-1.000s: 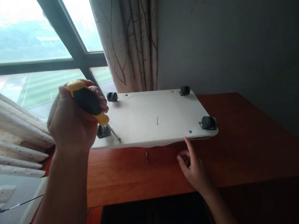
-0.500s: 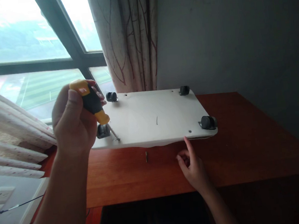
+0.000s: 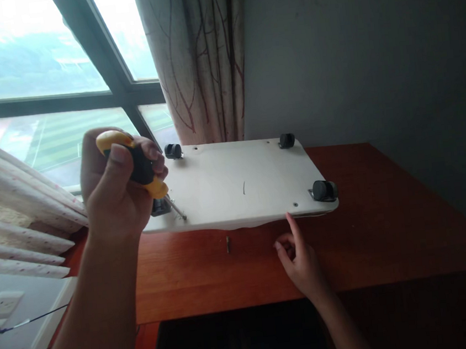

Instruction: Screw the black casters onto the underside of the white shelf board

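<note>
My left hand (image 3: 113, 181) is wrapped round the yellow-and-black handle of a screwdriver (image 3: 143, 166). Its metal shaft slants down to the right, the tip at a spot near the front left corner of a white board (image 3: 217, 179); whether a screw sits under the tip is too small to tell. My right hand (image 3: 302, 261) is open and holds nothing visible. Its index finger stretches to the board's front edge at the right, while the other fingers curl loosely. A small dark caster (image 3: 160, 206) by the screwdriver is partly covered by my left hand.
Black casters stand at the board's other corners: back left (image 3: 173, 151), back right (image 3: 286, 140) and front right (image 3: 324, 191). A small screw-like metal piece (image 3: 228, 245) lies on the reddish wooden table (image 3: 186, 279). Window, curtains (image 3: 204, 61) and wall are behind.
The screwdriver handle has turned and tipped slightly left in my left hand, with the fingers closing further round it. Its tip stays in place. My right hand has hardly moved.
</note>
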Motion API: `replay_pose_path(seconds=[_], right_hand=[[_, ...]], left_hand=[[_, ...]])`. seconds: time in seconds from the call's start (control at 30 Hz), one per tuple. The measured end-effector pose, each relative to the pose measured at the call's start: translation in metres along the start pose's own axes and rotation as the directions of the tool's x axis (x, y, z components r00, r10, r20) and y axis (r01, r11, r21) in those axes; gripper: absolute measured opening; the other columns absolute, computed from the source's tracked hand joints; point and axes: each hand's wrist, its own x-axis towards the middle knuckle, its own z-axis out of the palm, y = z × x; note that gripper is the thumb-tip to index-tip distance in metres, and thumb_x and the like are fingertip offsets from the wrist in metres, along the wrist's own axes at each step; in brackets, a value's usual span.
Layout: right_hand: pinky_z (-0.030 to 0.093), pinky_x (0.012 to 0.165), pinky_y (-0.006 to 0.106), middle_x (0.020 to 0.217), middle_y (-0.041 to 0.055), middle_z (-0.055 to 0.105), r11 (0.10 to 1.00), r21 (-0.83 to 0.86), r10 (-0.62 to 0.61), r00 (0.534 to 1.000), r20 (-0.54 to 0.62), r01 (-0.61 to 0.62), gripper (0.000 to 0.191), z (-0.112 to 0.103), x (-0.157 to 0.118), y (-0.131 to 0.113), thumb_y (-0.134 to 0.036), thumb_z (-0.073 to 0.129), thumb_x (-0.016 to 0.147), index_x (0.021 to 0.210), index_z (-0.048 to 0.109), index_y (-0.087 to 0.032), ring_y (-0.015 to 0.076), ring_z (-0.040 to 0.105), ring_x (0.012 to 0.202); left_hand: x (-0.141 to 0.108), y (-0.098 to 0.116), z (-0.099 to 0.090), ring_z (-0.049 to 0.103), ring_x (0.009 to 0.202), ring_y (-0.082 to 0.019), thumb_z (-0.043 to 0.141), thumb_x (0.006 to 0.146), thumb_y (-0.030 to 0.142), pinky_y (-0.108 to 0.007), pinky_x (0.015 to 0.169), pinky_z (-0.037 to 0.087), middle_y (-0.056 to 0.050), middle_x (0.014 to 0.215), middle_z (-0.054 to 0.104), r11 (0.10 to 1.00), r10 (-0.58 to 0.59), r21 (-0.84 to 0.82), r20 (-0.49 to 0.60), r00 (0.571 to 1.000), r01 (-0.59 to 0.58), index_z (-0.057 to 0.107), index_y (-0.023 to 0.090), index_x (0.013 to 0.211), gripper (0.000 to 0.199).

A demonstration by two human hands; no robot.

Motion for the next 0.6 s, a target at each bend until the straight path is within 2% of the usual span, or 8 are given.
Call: replay_pose_path(seconds=[0.13,0.3,0.47,0.6], right_hand=[[0.055,0.061,0.022,0.086,0.0006,0.068,1.0,0.005,-0.001,1.0,0.004,0.001,0.073,0.0,0.0,0.0,-0.025,0.049,0.097,0.161,0.014,-0.024,0.0132,0.063,0.065],[0.055,0.062,0.022,0.086,0.0001,0.067,1.0,0.008,0.011,1.0,0.002,-0.011,0.073,0.001,0.0,0.001,-0.024,0.05,0.097,0.161,0.015,-0.024,0.0125,0.063,0.065],[0.054,0.062,0.022,0.086,-0.0002,0.067,1.0,0.015,0.006,1.0,0.0,-0.006,0.074,0.001,0.001,0.002,-0.024,0.05,0.097,0.161,0.014,-0.025,0.0128,0.063,0.067],[0.054,0.062,0.022,0.085,-0.0005,0.066,1.0,0.013,0.01,1.0,0.005,-0.01,0.074,0.001,0.0,0.001,-0.024,0.05,0.097,0.162,0.014,-0.025,0.0127,0.063,0.065]], left_hand=[[0.0,0.0,-0.003,0.061,0.073,-0.018,0.069,0.086,0.036,-0.03,0.062,0.054,-0.008,0.088,0.061,0.999,0.029,0.044,-0.016,0.999,-0.028,0.066,0.015,0.085,0.022],[0.004,-0.002,-0.011,0.063,0.07,-0.021,0.05,0.097,0.042,-0.034,0.064,0.055,-0.009,0.077,0.065,0.998,0.0,0.057,0.006,1.0,0.0,0.066,0.012,0.107,0.036],[0.003,-0.007,-0.011,0.06,0.065,-0.019,0.063,0.09,0.049,-0.031,0.059,0.053,-0.004,0.074,0.064,1.0,0.009,-0.009,0.051,0.999,-0.009,0.059,0.021,0.098,0.029],[-0.001,-0.007,-0.007,0.062,0.069,-0.018,0.071,0.087,0.039,-0.03,0.062,0.053,-0.004,0.082,0.066,0.997,0.058,0.039,0.091,0.994,-0.062,0.06,0.021,0.095,0.022]])
